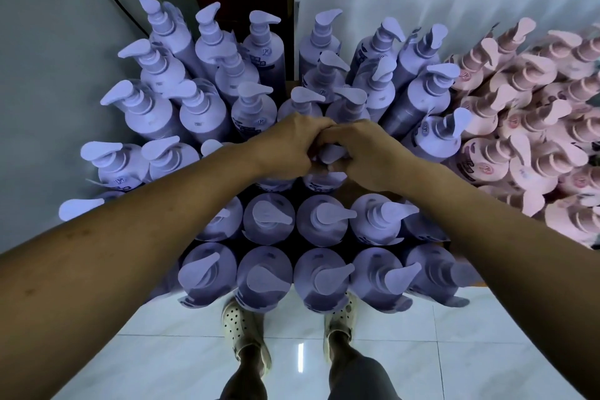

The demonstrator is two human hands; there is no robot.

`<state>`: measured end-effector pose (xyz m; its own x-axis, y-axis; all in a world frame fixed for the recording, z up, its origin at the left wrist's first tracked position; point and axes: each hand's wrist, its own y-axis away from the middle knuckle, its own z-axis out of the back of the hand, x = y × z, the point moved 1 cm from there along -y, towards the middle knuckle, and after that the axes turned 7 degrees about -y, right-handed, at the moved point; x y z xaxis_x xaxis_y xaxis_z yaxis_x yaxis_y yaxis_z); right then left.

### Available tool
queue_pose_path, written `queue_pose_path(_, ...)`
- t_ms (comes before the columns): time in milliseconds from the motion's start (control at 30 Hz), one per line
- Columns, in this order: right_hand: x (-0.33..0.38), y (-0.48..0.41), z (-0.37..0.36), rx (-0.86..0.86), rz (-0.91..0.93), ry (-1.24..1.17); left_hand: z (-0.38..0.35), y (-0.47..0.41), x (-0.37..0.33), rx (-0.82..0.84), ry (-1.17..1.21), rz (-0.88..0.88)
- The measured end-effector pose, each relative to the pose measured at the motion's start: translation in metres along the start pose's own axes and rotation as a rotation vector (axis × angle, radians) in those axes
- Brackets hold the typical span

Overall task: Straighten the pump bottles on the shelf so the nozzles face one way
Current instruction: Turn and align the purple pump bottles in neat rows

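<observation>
While the left hand (285, 144) and right hand (368, 154) grip one purple nozzle (330, 153), glossy white floor tiles (162, 354) shine below

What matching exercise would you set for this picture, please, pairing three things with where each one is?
Things:
1. pink bottles
2. clogs
3. left hand and right hand

Places:
A. gripping one purple pump
B. right of the purple bottles
C. on the white floor

Pairs: 1-B, 2-C, 3-A
</observation>
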<state>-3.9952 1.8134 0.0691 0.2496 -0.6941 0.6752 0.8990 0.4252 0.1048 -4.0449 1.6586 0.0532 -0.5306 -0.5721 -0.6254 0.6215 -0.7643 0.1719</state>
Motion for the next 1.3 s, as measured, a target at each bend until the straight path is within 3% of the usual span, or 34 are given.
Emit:
queue_pose_path(100,0.001,0.013,0.013,-0.06,0.047,-0.09,-0.001,-0.005,-0.003,-0.013,-0.075,0.015)
queue_pose_path(200,-0.013,0.032,0.034,-0.137,-0.06,-0.11,-0.001,-0.007,-0.009,-0.017,-0.161,-0.013)
queue_pose_path(367,-0.062,0.062,0.083,-0.533,-0.306,0.324,0.0,-0.004,-0.01,-0.038,-0.209,-0.026)
queue_pose_path(433,-0.08,0.07,0.093,-0.515,-0.46,0.458,-0.001,-0.004,-0.011,-0.034,-0.198,-0.01)
queue_pose_path(500,-0.091,0.069,0.092,-0.38,-0.603,0.513,-0.001,-0.004,-0.011,-0.038,-0.19,0.003)
queue_pose_path(567,-0.096,0.067,0.087,-0.298,-0.65,0.523,-0.002,-0.005,-0.012,-0.053,-0.196,0.002)
queue_pose_path(733,-0.093,0.063,0.084,-0.274,-0.544,0.496,-0.003,-0.004,-0.012,-0.071,-0.191,0.001)
queue_pose_path(933,-0.059,0.06,0.075,-0.233,-0.257,0.548,-0.004,-0.001,-0.013,-0.057,-0.197,0.008)
queue_pose_path(1133,-0.038,0.051,0.052,-0.016,-0.147,0.406,-0.003,-0.001,-0.013,-0.024,-0.188,0.025)
queue_pose_path(1300,-0.034,0.047,0.042,0.025,-0.012,0.366,-0.001,0.0,-0.018,-0.029,-0.229,0.024)
